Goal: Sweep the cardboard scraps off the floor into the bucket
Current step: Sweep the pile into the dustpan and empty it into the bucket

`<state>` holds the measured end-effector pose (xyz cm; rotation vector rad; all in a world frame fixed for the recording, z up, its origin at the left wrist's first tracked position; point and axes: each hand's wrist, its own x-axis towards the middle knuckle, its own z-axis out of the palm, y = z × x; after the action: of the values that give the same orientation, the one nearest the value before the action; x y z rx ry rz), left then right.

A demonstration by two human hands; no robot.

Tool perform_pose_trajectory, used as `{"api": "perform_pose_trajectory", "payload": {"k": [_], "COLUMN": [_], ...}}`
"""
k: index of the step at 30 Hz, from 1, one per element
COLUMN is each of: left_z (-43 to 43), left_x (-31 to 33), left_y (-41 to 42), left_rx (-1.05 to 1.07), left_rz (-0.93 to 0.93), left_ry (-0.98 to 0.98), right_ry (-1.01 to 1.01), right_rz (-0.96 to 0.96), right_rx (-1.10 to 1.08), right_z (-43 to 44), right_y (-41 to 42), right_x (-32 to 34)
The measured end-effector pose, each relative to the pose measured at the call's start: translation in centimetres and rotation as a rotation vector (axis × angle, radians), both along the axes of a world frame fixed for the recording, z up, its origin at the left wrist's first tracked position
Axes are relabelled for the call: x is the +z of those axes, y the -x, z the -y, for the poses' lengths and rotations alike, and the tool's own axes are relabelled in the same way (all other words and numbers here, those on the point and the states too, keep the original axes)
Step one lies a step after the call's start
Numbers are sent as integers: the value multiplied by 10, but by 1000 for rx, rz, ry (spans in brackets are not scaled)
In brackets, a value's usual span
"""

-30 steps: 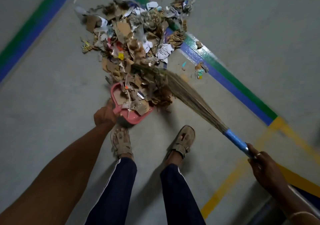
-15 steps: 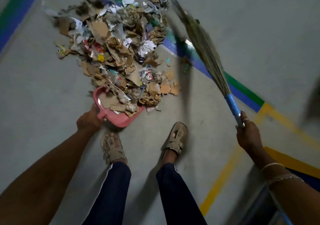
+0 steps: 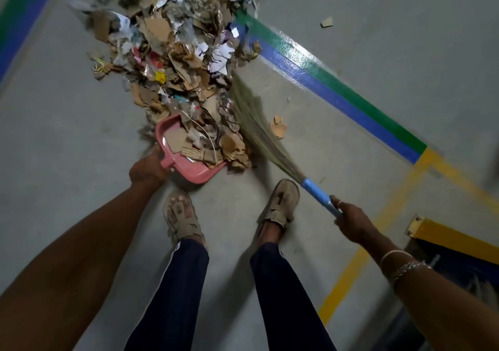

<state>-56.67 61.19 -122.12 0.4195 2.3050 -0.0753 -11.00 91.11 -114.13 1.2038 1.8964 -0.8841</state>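
A big heap of cardboard and paper scraps (image 3: 175, 53) lies on the grey floor ahead of my feet. My left hand (image 3: 147, 168) grips the handle of a pink dustpan (image 3: 194, 171) set at the heap's near edge, with scraps piled in it. My right hand (image 3: 351, 222) grips the blue handle of a grass broom (image 3: 256, 129). Its bristles lie against the right side of the heap, beside the pan. No bucket shows in this view.
Green and blue floor stripes (image 3: 337, 91) run diagonally right of the heap, meeting yellow lines (image 3: 378, 223). Loose scraps lie at the right (image 3: 278, 128) and far right (image 3: 326, 22). A yellow and dark object (image 3: 453, 240) sits at the lower right. My sandalled feet (image 3: 280, 205) stand close behind the pan.
The broom, lifted up and to the right half a second ago, has swung back down against the heap beside the pan. The left hand has kept the dustpan in place.
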Motion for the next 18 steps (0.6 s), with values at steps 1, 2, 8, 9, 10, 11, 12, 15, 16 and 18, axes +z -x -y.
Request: {"api": "perform_pose_trajectory", "payload": {"k": [1, 2, 8, 9, 10, 11, 12, 15, 16, 18], "left_z": [-1, -1, 4, 6, 8, 9, 10, 14, 15, 16], "left_x": [1, 2, 9, 12, 16, 21, 24, 49, 61, 90], "left_y": [0, 1, 11, 10, 8, 5, 1, -9, -11, -12], "left_rx": [17, 30, 60, 86, 114, 144, 178, 267, 288, 336], "left_rz": [7, 19, 168, 188, 184, 172, 159, 161, 164, 172], "left_ry": [-10, -12, -76, -97, -113, -122, -125, -169, -193, -252], "right_ry": [24, 51, 120, 94, 59, 25, -6, -97, -132, -192], "right_rz": [-20, -34, -87, -106, -128, -149, -169, -206, -222, -267], "right_rx": [12, 26, 111, 87, 58, 30, 9, -6, 1, 26], "right_z": [10, 19, 48, 49, 50, 51, 52, 52, 51, 45], "right_y": [0, 1, -1, -2, -2, -1, -1, 1, 3, 11], "right_x": [0, 1, 6, 9, 13, 20, 26, 55, 68, 97]}}
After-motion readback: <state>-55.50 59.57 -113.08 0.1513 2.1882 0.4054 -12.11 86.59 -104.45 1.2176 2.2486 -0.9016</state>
